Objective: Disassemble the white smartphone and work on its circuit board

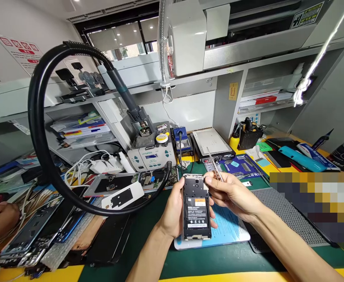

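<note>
A smartphone (197, 213) with its back cover off, showing a black battery and camera area, is held upright in my left hand (174, 211). The fingers of that hand wrap behind it, and some tips show at its right edge. My right hand (223, 188) grips a pair of metal tweezers (215, 166), whose points aim up and away from the phone. Its thumb and forefinger meet the phone's upper right corner. Beneath both hands lies a light blue and white pad (227, 227) on the green mat (148, 250).
Behind stands a hot-air rework station (151, 156) with a looping black hose (37, 117). Phone parts (33, 223) and cables crowd the left, where another person's hand (1, 219) rests. A perforated grey mat (277, 215), a blue board (239, 166) and a tool holder (250, 135) are at right.
</note>
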A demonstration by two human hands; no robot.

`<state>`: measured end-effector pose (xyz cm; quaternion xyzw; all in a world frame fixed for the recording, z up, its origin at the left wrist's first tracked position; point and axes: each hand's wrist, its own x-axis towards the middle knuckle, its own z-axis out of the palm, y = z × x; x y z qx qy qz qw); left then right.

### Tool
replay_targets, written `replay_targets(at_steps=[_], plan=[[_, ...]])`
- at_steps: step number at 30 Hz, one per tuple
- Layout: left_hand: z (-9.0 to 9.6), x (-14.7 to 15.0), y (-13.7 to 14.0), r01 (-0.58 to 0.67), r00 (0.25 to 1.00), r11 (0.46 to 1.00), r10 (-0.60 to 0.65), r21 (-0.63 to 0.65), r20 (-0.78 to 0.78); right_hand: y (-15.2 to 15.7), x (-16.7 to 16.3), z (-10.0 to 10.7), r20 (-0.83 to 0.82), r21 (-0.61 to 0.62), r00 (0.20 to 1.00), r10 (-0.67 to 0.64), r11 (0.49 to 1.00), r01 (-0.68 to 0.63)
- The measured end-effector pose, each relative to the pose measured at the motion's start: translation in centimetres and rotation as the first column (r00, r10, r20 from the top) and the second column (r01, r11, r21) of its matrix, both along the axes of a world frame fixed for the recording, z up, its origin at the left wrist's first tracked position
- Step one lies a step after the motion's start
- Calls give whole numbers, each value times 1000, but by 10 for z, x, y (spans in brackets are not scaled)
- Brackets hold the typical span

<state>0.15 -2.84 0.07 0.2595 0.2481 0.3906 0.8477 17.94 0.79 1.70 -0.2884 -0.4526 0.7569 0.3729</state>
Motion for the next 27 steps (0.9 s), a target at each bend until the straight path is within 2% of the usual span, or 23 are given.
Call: replay_targets(at_steps=[18, 24, 27], plan=[[-8, -3, -1, 21, 1000, 999, -21, 42, 0, 2, -1, -2, -20, -19, 1000, 24, 1000, -24], [-6, -6, 2, 40, 997, 998, -37, 39, -65, -1, -7, -3, 148, 66, 970, -195, 980, 187], [-5, -7, 2, -73, 995, 997, 74, 22, -66, 3, -5, -3, 37, -42, 957, -287, 957, 289]])
